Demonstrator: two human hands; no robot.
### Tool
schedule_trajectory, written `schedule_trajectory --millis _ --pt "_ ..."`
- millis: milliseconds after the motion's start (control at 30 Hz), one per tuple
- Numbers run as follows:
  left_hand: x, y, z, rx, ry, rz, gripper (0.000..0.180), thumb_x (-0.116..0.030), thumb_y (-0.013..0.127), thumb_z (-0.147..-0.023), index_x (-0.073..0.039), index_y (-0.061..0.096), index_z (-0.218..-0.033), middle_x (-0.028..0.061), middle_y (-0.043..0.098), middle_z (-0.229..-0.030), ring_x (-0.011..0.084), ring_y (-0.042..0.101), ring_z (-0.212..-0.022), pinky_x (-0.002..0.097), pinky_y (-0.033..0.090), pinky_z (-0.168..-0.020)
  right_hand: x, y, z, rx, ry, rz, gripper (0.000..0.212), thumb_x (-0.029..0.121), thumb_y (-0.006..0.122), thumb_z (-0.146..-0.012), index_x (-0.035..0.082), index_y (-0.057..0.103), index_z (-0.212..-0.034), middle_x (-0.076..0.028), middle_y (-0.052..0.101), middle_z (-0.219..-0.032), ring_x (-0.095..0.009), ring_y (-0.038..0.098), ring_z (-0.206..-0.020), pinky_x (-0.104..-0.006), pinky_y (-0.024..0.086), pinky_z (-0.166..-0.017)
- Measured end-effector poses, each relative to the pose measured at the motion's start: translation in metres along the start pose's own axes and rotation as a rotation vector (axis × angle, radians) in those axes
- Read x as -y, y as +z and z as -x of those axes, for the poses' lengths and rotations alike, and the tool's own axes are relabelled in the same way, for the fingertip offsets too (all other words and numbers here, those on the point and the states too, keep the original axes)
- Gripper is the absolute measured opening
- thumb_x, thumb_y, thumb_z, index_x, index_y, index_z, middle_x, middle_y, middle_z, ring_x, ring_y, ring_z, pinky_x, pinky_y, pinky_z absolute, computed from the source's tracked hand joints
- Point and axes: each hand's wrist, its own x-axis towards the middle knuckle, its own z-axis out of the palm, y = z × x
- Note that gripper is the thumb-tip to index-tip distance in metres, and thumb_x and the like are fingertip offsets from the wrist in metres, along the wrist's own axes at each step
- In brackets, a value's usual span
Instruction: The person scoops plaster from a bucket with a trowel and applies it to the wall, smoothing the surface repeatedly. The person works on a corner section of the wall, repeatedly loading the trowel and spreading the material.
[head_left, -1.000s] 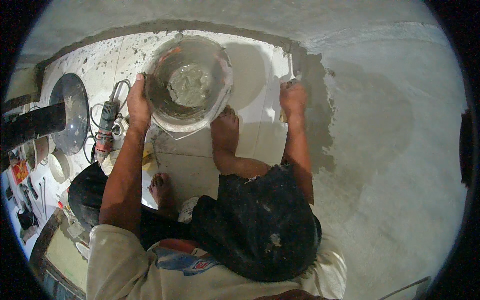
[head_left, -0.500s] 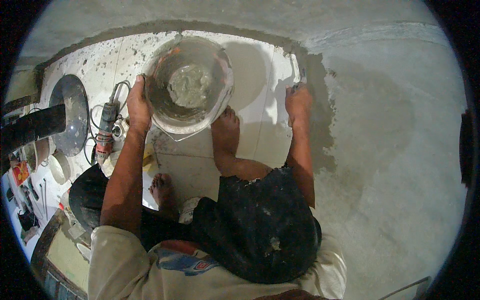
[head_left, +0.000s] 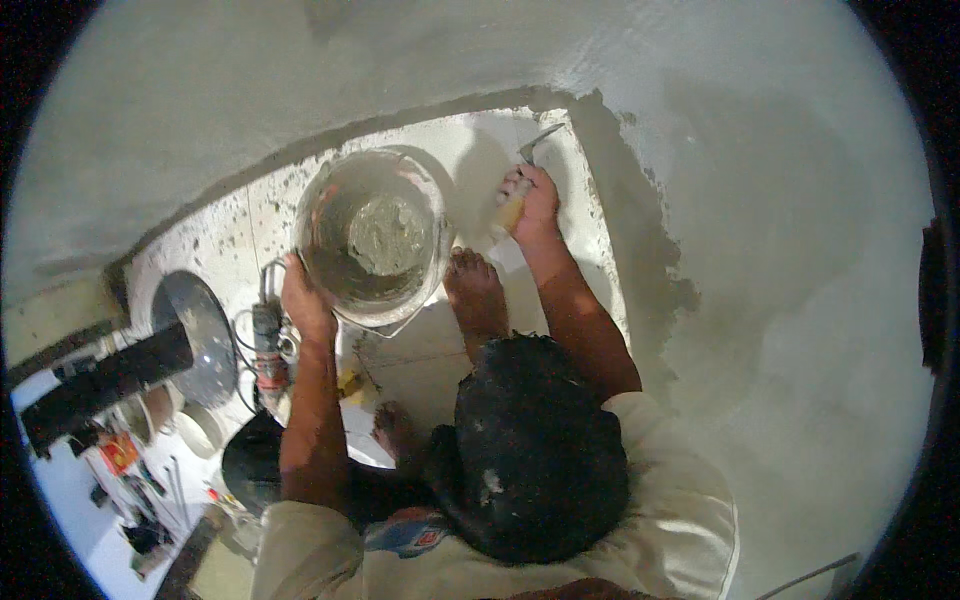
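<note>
My left hand (head_left: pixel 308 298) is closed on the left rim of a round, mortar-smeared bucket (head_left: pixel 328 225). Wet grey mortar (head_left: pixel 385 235) lies at the bottom of the bucket, and its thin wire handle hangs down on the near side. To the right of the bucket, my right hand (head_left: pixel 537 205) is wrapped round the pale handle of a trowel (head_left: pixel 510 212). The trowel's narrow metal blade points away from me, above the tiles near the far corner. My bare foot (head_left: pixel 478 290) stands between the bucket and my right forearm.
A corded power tool (head_left: pixel 267 345) lies left of my left forearm, beside a dark round pan (head_left: pixel 197 335). Farther left are a white tub (head_left: pixel 199 430) and scattered tools. Grey plastered walls (head_left: pixel 760 250) rise ahead and on the right, with a darker, wet-looking band along their base.
My right hand has drawn back from the right wall toward the bucket, turning the trowel so its handle shows. My left hand stays on the bucket rim. The whole view has tilted.
</note>
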Motion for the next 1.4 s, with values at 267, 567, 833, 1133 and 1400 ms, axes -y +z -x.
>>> schedule_trajectory --millis 267,567,833,1133,1400 --pt "-0.024 0.002 0.026 -0.015 -0.007 0.13 0.063 -0.049 0.039 -0.113 0.007 0.062 -0.13 0.016 0.066 -0.127 0.0257 0.062 -0.112 0.0384 0.048 -0.101 -0.031 0.05 -0.059 0.196 -0.093 -0.382 0.016 0.028 0.064 -0.088 0.014 0.057 -0.089 -0.001 0.056 -0.079 -0.021 0.054 -0.067 -0.041 0.048 -0.066" --pt "-0.036 0.01 0.031 0.015 0.012 0.112 0.067 -0.053 0.038 -0.112 0.007 0.056 -0.137 0.0163 0.063 -0.134 0.0282 0.06 -0.119 0.0396 0.045 -0.108 -0.019 0.1 -0.028 0.235 -0.095 -0.502 0.017 0.028 0.064 -0.088 0.013 0.057 -0.088 -0.003 0.054 -0.078 -0.022 0.052 -0.069 -0.0401 0.045 -0.065" --pt "-0.034 0.009 0.031 0.022 0.019 -0.005 0.069 -0.055 0.038 -0.111 0.006 0.056 -0.139 0.0162 0.061 -0.137 0.0283 0.058 -0.122 0.0399 0.044 -0.108 -0.018 0.111 -0.026 0.118 -0.076 -0.536 0.016 0.027 0.062 -0.088 0.012 0.057 -0.091 -0.003 0.053 -0.079 -0.023 0.053 -0.071 -0.0416 0.046 -0.068" --pt "-0.032 0.006 0.029 0.002 0.014 -0.045 0.072 -0.057 0.039 -0.11 0.006 0.053 -0.142 0.0169 0.059 -0.139 0.0291 0.057 -0.125 0.0399 0.042 -0.111 0.01 0.126 -0.033 0.087 -0.171 -0.482 0.014 0.025 0.06 -0.089 0.014 0.054 -0.094 -0.003 0.051 -0.08 -0.024 0.051 -0.07 -0.0437 0.046 -0.067" --pt "-0.034 0.01 0.031 -0.013 -0.048 0.236 0.069 -0.055 0.039 -0.111 0.005 0.052 -0.142 0.0175 0.059 -0.139 0.0308 0.056 -0.127 0.0426 0.042 -0.112 0.018 0.106 0.028 0.072 -0.219 -0.2 0.018 0.026 0.063 -0.091 0.011 0.053 -0.093 -0.007 0.058 -0.082 -0.023 0.059 -0.066 -0.0415 0.052 -0.059"
